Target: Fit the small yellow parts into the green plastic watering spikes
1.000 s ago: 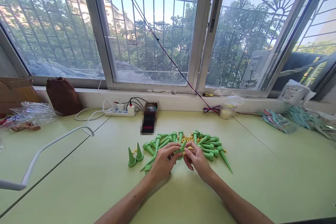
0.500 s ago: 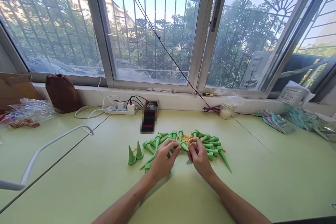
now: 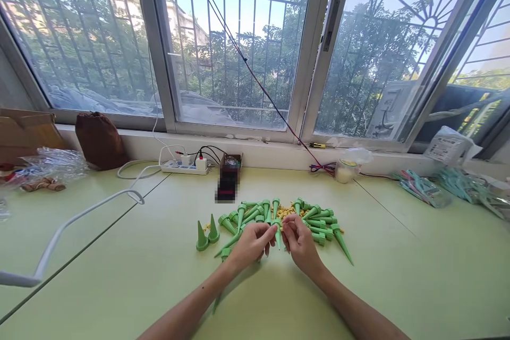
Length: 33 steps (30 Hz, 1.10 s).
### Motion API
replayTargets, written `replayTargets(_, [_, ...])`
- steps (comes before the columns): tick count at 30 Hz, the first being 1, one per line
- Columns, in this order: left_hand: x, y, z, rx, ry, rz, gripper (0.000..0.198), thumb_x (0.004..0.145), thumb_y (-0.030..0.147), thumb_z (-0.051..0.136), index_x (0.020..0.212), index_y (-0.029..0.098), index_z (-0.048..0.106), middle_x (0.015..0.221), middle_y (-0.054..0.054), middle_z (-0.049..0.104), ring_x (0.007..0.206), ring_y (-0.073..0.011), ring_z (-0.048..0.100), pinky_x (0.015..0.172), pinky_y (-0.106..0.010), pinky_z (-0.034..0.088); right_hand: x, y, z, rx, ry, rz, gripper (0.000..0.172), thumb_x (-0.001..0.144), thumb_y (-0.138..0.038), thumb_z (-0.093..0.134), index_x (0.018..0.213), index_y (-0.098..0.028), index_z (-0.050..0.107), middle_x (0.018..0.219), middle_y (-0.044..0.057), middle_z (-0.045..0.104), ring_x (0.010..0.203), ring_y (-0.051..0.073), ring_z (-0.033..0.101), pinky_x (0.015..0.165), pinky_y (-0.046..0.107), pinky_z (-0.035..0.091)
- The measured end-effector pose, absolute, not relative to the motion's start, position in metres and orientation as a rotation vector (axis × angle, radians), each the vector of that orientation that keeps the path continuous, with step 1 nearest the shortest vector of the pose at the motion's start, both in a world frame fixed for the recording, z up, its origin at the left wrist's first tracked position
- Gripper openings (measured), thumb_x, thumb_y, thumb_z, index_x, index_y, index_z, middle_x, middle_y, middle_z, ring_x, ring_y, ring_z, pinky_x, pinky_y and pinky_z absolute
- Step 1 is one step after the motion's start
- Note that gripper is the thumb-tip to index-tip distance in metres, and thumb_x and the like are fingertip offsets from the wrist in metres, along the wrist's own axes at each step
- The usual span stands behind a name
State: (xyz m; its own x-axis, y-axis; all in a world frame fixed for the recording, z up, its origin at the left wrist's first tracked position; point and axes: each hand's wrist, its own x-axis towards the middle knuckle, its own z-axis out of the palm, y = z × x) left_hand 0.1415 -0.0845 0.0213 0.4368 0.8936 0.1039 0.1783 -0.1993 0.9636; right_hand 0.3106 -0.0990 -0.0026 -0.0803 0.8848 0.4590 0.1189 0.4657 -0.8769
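My left hand (image 3: pixel 255 240) pinches a green plastic spike (image 3: pixel 278 240) near its wide ribbed end, and the tip points down toward me. Close beside it, my right hand (image 3: pixel 298 238) has thumb and fingers closed on a small yellow piece (image 3: pixel 282 228) at the side of the spike's wide end. Behind both hands lies a pile of small yellow pieces (image 3: pixel 285 212). Several more green spikes with ribbed caps (image 3: pixel 324 220) lie around that pile. Two green cones (image 3: pixel 202 238) stand point up on the left. My fingers partly hide the held spike.
A white cable arm (image 3: pixel 75 219) reaches over the table's left side. Along the window wall are a power strip (image 3: pixel 185 168), a pixelated dark box (image 3: pixel 228 183), a jar (image 3: pixel 345 171) and a brown pouch (image 3: pixel 99 141). Plastic-wrapped packets (image 3: pixel 424 188) lie at the right.
The held spike has turned from slanting to the right to pointing down toward me. My left hand has shifted slightly right; a yellow piece now shows at my right fingertips.
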Motion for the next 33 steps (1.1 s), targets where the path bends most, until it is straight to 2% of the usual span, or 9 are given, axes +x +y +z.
replayTargets(13, [0.142,-0.084,0.022,1.659,0.932,0.878,0.052,0.085,0.066,0.057,0.07,0.016,0.059,0.053,0.003,0.055,0.038,-0.0071,0.04,0.038,-0.02,0.032,0.31,-0.099,0.001,-0.942,-1.488,0.86,0.032,0.099,-0.054,0.05,0.091,-0.023,0.049,0.058,-0.006,0.045,0.047,0.012,0.039,0.044,0.024,0.033])
replayTargets(20, [0.142,-0.088,0.026,1.819,0.982,1.045,0.046,0.092,0.055,0.054,0.066,0.018,0.055,0.056,0.002,0.052,0.048,-0.0099,0.046,0.045,-0.021,0.036,0.308,-0.102,0.007,-0.927,-1.434,0.914,0.033,0.097,-0.054,0.053,0.09,-0.023,0.048,0.055,-0.007,0.045,0.044,0.011,0.038,0.042,0.023,0.032])
replayTargets(23, [0.142,-0.089,0.028,1.878,1.003,1.148,0.034,0.093,0.047,0.058,0.078,0.017,0.061,0.066,0.0,0.057,0.057,-0.0117,0.051,0.05,-0.021,0.042,0.308,-0.102,0.008,-0.924,-1.406,0.949,0.034,0.096,-0.055,0.055,0.09,-0.023,0.049,0.054,-0.007,0.046,0.042,0.01,0.038,0.041,0.022,0.031])
replayTargets(27, [0.139,-0.091,0.033,1.932,0.927,1.181,0.019,0.092,0.032,0.057,0.096,0.018,0.069,0.091,-0.006,0.064,0.07,-0.0142,0.059,0.056,-0.023,0.049,0.309,-0.099,0.006,-0.926,-1.365,0.999,0.034,0.095,-0.056,0.056,0.09,-0.022,0.048,0.053,-0.008,0.048,0.038,0.008,0.036,0.037,0.021,0.03])
replayTargets(30, [0.139,-0.094,0.037,1.998,0.837,1.149,0.02,0.086,0.021,0.057,0.099,0.02,0.072,0.102,-0.008,0.064,0.074,-0.0148,0.06,0.056,-0.023,0.049,0.309,-0.097,0.005,-0.918,-1.337,1.038,0.035,0.094,-0.055,0.058,0.09,-0.022,0.048,0.051,-0.009,0.049,0.035,0.007,0.036,0.035,0.02,0.029])
replayTargets(33, [0.14,-0.095,0.036,2.058,0.834,1.121,0.02,0.088,0.021,0.058,0.102,0.021,0.072,0.103,-0.008,0.065,0.073,-0.0139,0.06,0.056,-0.022,0.048,0.308,-0.096,0.005,-0.882,-1.314,1.102,0.037,0.092,-0.056,0.061,0.09,-0.022,0.047,0.049,-0.01,0.05,0.033,0.007,0.038,0.033,0.018,0.029])
